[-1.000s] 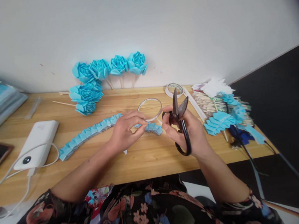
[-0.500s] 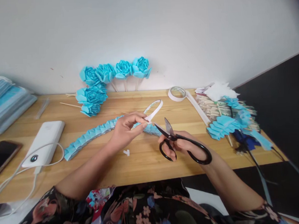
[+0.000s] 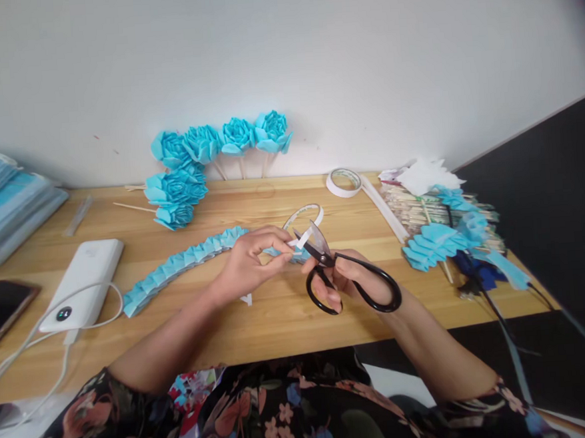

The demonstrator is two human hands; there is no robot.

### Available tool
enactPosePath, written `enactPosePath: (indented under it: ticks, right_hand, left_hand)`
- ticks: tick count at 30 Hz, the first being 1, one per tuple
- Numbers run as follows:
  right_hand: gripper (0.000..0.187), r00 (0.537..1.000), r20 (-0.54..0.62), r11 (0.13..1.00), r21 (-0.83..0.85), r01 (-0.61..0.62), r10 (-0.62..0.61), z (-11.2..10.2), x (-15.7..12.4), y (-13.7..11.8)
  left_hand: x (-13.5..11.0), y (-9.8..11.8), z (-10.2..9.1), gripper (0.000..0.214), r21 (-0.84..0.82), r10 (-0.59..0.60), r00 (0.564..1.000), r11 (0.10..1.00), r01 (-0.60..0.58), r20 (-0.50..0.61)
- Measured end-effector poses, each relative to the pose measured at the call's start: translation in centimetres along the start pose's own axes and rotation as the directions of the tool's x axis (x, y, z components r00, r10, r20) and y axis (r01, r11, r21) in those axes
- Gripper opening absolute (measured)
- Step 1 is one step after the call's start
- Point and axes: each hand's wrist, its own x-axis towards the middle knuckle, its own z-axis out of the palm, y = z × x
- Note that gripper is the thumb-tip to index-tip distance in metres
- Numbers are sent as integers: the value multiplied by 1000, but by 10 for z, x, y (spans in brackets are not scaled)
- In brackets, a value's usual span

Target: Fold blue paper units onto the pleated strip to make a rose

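Head view: white tape strip [image 3: 298, 240] pinched in left hand [image 3: 248, 262], between open scissors [image 3: 349, 275] gripped by right hand [image 3: 350, 282].

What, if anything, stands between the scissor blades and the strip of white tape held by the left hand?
Nothing visible does. The left hand pinches the white tape strip, and the scissors in the right hand have their open blades right at it. The blue folded paper chain lies behind on the table.

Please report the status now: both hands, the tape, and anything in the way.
Left hand pinches tape strip. Right hand holds scissors, blades open around strip. Blue paper chain lies just behind.
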Motion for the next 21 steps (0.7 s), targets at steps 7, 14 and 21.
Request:
enactPosePath:
  ticks: [7, 14, 21]
  right_hand:
    - [50, 996, -86, 1000, 17, -16, 18, 11, -1, -1]
    - [53, 990, -139, 996, -93, -13, 0, 14, -6, 8]
    - [76, 991, 113, 982, -183, -46, 68, 25, -31, 2]
  left_hand:
    - [0, -1, 0, 14, 1, 24, 1000, 1000, -24, -5]
    - [0, -2, 0, 14, 21, 12, 1000, 1000, -12, -6]
    - [20, 5, -2, 11, 192, 46, 998, 980, -53, 42]
